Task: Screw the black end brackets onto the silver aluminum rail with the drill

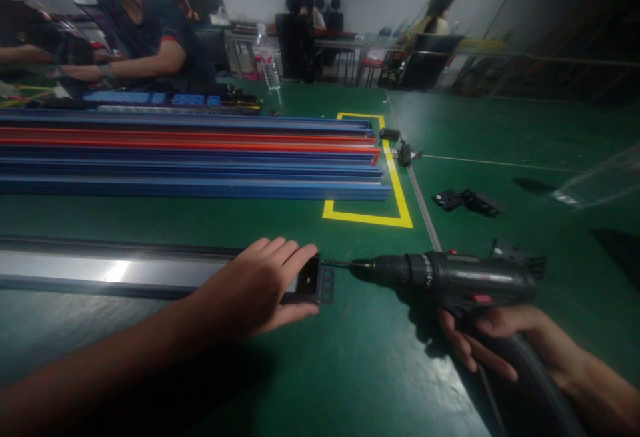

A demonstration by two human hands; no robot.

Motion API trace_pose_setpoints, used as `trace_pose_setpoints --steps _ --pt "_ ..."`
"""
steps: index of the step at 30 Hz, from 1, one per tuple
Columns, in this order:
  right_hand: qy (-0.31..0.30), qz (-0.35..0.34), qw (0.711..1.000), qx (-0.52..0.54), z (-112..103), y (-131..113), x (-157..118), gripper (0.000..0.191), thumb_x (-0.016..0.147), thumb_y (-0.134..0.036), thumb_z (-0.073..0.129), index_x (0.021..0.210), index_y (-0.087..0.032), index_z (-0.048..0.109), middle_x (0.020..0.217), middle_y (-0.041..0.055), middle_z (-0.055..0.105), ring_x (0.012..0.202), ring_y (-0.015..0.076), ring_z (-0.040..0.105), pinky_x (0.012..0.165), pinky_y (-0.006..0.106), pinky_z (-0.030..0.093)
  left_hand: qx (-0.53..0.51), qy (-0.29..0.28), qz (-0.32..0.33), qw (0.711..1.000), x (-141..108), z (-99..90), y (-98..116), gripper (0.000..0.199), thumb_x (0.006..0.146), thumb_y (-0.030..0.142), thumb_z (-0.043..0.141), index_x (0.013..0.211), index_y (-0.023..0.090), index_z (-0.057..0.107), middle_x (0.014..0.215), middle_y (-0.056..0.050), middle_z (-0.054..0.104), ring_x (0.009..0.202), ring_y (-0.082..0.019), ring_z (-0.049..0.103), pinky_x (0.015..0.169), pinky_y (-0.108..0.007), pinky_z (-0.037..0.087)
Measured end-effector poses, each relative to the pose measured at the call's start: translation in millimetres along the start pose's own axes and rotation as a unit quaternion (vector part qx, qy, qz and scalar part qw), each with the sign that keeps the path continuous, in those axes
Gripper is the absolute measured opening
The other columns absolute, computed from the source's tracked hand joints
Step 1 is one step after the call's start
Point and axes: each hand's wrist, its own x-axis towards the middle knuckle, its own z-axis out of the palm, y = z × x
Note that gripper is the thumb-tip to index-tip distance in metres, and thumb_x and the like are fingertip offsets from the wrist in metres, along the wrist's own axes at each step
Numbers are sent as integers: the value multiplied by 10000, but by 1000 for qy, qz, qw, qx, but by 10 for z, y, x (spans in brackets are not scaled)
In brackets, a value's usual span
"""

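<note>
Honestly, with my left hand (255, 284) clamped over the metal rail (125, 270) near the frame's centre and my right hand (545, 330) wrapped round the drill (480, 280) at lower right, a slight wrist tilt could skid the bit (345, 264) into my fingertips (311, 250).

The desk (360, 357) is coloured green and marked with a yellow tape outline (370, 222). Blue and red are shown by the rails (200, 157), black by the drill (475, 277).

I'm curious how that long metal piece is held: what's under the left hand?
The end of the long silver-and-black metal bar lies under the left hand; the palm hides the part it covers.
</note>
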Motion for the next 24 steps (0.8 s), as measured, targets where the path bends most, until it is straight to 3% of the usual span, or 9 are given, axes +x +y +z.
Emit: trace_pose_setpoints --steps 13,24 --pt "-6 20 999 42 -86 34 -16 357 842 -272 621 1088 -78 793 634 62 684 504 116 559 710 283 542 14 -23 -7 1000 24 -20 11 744 937 604 646 1468 105 496 1256 -159 680 1029 -284 645 894 -440 532" --pt "3 20 999 25 -31 -19 -4 344 813 -294 658 1059 -102 805 681 61 705 493 112 565 698 289 552 25 -31 -5 999 7 -5 -7 766 953 651 585 1483 108 482 1247 -164 681 1016 -286 646 866 -435 532"
